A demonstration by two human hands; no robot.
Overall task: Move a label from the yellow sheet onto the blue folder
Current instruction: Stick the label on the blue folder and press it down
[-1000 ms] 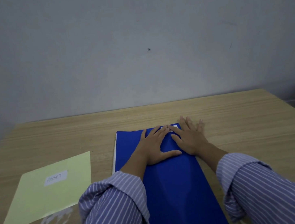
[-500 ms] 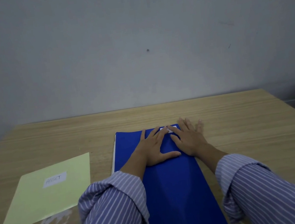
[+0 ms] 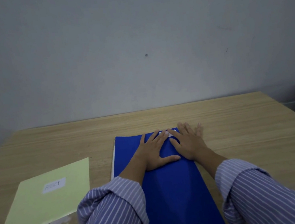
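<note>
Pressing down is what's being done here: a small white rectangular paper label (image 3: 169,133) is pinned near the far edge of the flat blue card folder (image 3: 172,184), about 12 o'clock on the folder, mostly hidden under fingertips. The left hand (image 3: 154,152) is laid flat with fingers straight and spread, thumb stuck out toward 3 o'clock, and nothing is gripped. The right hand (image 3: 189,144) is flat too, fingers straight, with the outer ones hanging off the folder's edge onto the pale wood-grain table (image 3: 249,126).

So the sticking part looks pretty much done, judging by that. What could be messed up from here:

- If the hands are dragged instead of lifted straight off, the label could be wrinkled or a corner peeled back.
- How well it's stuck can't be told, since most of it is covered. A loose corner could be missed.
- The folder could be slid by sideways pressure, as nothing else is holding it.

Over at 9 o'clock, the pale yellow paper sheet (image 3: 47,202) sits well apart, with another white handwritten "ASSET" label (image 3: 54,185) on it. A striped sleeve (image 3: 115,211) is close to its corner, so it could be nudged when the arms are pulled back.
</note>
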